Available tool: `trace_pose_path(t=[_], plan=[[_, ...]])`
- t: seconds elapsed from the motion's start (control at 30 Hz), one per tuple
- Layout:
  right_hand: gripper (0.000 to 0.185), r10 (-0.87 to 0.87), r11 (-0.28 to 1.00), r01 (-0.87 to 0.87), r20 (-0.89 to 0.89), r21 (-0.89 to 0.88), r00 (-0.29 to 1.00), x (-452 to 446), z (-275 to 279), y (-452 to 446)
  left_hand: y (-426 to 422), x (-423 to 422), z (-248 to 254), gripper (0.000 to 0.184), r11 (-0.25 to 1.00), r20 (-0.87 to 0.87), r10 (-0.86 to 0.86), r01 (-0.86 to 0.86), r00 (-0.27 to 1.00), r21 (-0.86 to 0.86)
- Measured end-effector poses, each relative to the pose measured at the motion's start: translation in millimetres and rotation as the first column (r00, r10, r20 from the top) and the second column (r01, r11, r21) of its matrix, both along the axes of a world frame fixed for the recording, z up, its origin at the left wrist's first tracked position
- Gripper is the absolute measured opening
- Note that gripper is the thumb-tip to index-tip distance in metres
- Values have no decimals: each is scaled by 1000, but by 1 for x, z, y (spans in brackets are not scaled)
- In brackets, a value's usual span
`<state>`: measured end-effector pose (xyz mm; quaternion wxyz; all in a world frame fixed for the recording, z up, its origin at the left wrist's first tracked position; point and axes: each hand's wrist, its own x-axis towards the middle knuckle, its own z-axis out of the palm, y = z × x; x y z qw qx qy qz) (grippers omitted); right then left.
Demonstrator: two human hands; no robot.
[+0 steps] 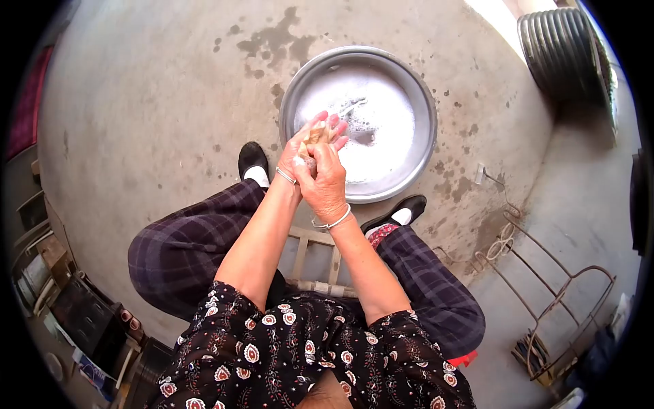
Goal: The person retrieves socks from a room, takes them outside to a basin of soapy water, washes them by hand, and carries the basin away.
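A wet, yellowish-beige cloth (pixel 315 135) is bunched between my two hands, over the near left rim of a round metal basin (pixel 424 136). My left hand (pixel 294 148) lies under the cloth, palm up, its fingers partly curled and pointing toward the basin. From the right, my right hand (pixel 325 178) presses on the cloth with bent fingers. White suds (pixel 381 116) cover the water in the basin, with a darker gap near the middle. Part of the cloth is hidden by my fingers.
Wet patches (pixel 276 41) mark the concrete floor around the basin. My shoes (pixel 253 160) flank its near side. A wooden frame (pixel 300 255) is between my legs. At right are a bent metal rack (pixel 558 293) and a ribbed dark coil (pixel 558 51); boxes (pixel 85 317) stand at left.
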<state>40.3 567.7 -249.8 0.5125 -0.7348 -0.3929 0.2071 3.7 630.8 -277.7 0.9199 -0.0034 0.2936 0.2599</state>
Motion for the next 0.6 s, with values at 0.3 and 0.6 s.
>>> trace_pose_path(t=[0.3,0.6], plan=[[29,-74,994,62,126,94,989,35,24,3,-12,27,45,33,1000,110,5,-6,994,12],[31,-44,998,28,323,55,945,46,65,-1,-27,27,83,36,991,167,-26,4,986,133]])
